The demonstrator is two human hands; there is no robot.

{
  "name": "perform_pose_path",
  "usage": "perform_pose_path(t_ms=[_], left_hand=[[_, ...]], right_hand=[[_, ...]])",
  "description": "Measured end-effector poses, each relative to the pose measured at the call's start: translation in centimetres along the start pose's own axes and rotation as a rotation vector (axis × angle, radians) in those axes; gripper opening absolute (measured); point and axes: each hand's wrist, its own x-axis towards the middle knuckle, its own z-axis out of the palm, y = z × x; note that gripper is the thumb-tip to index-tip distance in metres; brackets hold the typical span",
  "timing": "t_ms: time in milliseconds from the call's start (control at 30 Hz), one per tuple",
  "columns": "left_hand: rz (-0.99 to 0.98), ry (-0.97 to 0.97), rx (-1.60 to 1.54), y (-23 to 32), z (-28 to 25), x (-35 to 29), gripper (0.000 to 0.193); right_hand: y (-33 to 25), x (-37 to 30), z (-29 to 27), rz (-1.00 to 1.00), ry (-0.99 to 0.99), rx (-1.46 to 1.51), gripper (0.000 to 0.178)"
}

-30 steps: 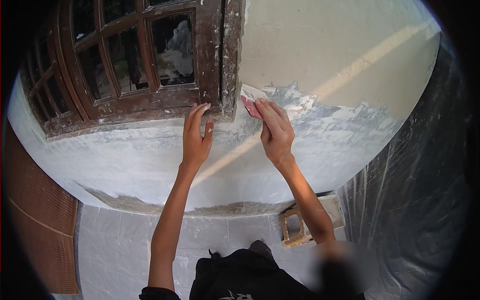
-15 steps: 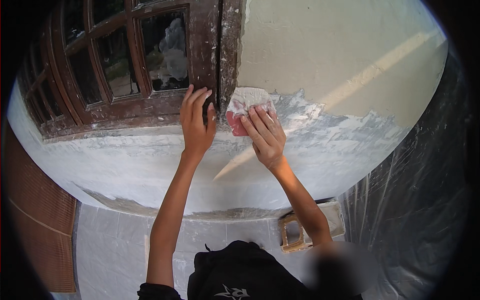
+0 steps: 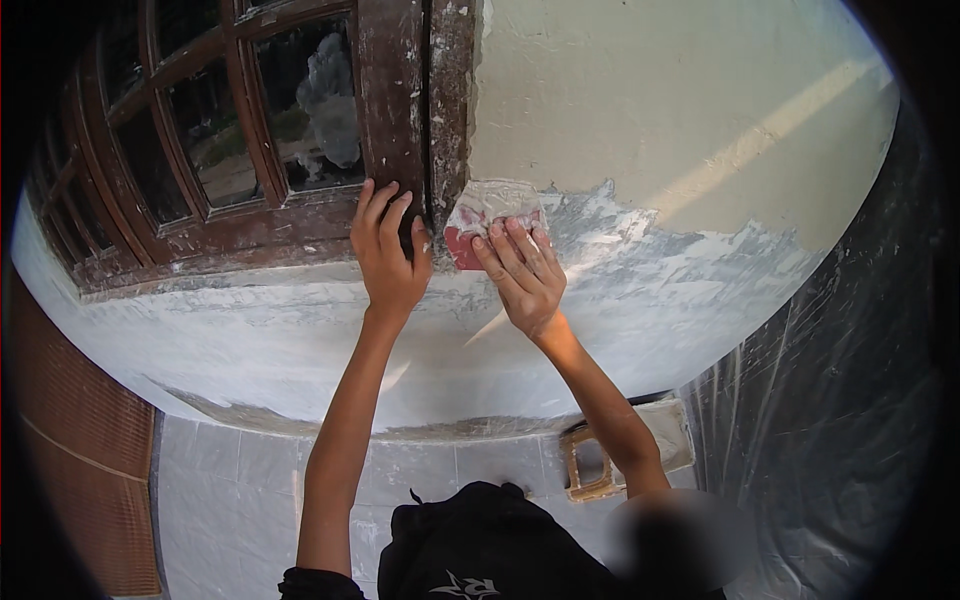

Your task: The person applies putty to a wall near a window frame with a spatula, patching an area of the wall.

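My right hand (image 3: 530,282) presses a flat red putty spreader (image 3: 463,249) against the wall, fingers laid over its face and the thumb hidden behind. White putty coats the spreader's upper part, which lies just right of the dark wooden frame post (image 3: 450,95). Fingers spread, my left hand (image 3: 390,262) rests on the lower corner of the brown window frame (image 3: 310,232) and holds nothing. Beneath both hands runs a band of white and grey smeared putty (image 3: 620,300), with a ragged upper edge against the beige wall (image 3: 620,90).
Dark glass panes (image 3: 215,130) fill the window at upper left. Below are grey floor tiles (image 3: 410,470), with a tan frame-like object (image 3: 590,465) by my right forearm. Dark plastic sheeting (image 3: 840,400) hangs at right, and a brown ribbed mat (image 3: 80,440) lies at left.
The spreader and my right hand have shifted slightly left, closer to the frame post. My left hand stays on the window frame, and the view has moved a little.
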Motion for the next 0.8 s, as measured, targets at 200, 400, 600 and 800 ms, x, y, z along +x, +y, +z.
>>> perform_pose_path(t_ms=[200, 400, 600, 800], left_hand=[[-0.012, 0.018, -0.022, 0.0, 0.0, 0.0, 0.038], [-0.036, 0.03, -0.031, -0.1, -0.3, -0.1, 0.036], [-0.05, 0.035, -0.019, -0.1, -0.3, -0.2, 0.033], [-0.044, 0.032, -0.003, 0.0, 0.0, -0.2, 0.034]], right_hand=[[0.3, -1.0, 1.0, 0.019, -0.026, -0.014, 0.031], [0.1, -1.6, 0.8, 0.049, -0.081, 0.015, 0.032], [-0.3, -3.5, 0.9, 0.075, -0.13, 0.085, 0.035], [-1.7, -5.4, -1.1, 0.176, -0.263, 0.16, 0.039]])
